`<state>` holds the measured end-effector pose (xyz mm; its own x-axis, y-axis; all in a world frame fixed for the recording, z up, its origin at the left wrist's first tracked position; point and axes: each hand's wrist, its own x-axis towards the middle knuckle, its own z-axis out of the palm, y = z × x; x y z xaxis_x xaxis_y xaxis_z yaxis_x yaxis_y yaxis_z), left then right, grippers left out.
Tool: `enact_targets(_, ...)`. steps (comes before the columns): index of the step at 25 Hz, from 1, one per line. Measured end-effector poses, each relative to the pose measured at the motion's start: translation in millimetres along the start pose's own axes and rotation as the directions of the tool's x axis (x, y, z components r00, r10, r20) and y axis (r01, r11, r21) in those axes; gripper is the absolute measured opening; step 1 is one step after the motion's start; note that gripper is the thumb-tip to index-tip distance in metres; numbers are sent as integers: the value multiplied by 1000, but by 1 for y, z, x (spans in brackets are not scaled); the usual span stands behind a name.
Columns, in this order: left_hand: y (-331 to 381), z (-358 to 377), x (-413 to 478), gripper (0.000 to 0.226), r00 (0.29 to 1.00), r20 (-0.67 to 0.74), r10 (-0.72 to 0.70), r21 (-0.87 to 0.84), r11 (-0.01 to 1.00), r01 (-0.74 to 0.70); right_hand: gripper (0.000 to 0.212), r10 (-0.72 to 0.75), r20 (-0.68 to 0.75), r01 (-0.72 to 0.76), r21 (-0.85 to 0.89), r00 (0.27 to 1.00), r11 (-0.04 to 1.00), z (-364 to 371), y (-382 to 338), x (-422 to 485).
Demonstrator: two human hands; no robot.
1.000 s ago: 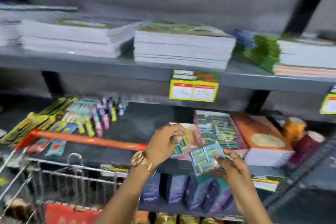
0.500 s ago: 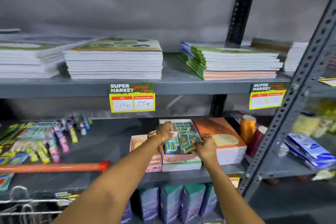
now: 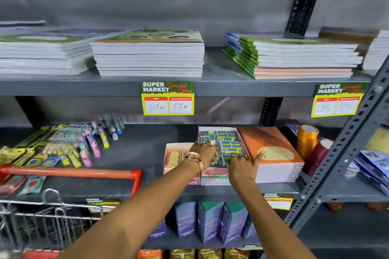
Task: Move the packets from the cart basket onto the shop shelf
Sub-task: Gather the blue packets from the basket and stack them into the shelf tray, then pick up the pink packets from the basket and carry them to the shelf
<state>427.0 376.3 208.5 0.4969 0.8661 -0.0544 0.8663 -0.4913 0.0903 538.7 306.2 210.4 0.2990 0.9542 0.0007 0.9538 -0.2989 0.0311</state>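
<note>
Small blue packets (image 3: 227,141) fill an open pink box (image 3: 213,177) on the middle shop shelf (image 3: 136,153). My left hand (image 3: 205,152), with a gold watch on its wrist, reaches into the box from the left, and its fingers curl over packets near the front. Touching the box's front right corner, my right hand (image 3: 243,164) grips packets with its curled fingers, while its index finger points onto the orange book beside it. The cart basket (image 3: 52,216) with its red handle (image 3: 69,172) is at the lower left; its contents are mostly hidden.
A stack of orange books (image 3: 273,153) stands right of the box and a second pink box (image 3: 174,159) left of it. Pens and packs (image 3: 84,145) lie at shelf left. Tape rolls (image 3: 307,141) and a slanted metal post (image 3: 347,153) are at right. Notebook stacks (image 3: 149,57) fill the shelf above.
Both hands have carried blue packets forward from in front of the shelf and down into the pink box. The view has swung right, so the cart sits further left.
</note>
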Motion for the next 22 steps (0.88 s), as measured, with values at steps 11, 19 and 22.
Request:
enact_targets(11,-59,30,-81,59,900,-414,-134,102,976,192,68,-341,-286,422,298,895,856,17,-89,-62)
enact_targets(19,-168,103,-302,60,680,-352,-643,-134,754,644,55,-801,-269,840,268,535,471,65,-257,-177)
enact_targets(22,-176,155,-399,65,500,-206,-841,-214,538,815,57,-954,-36,925,260,296,277,102,-303,-239)
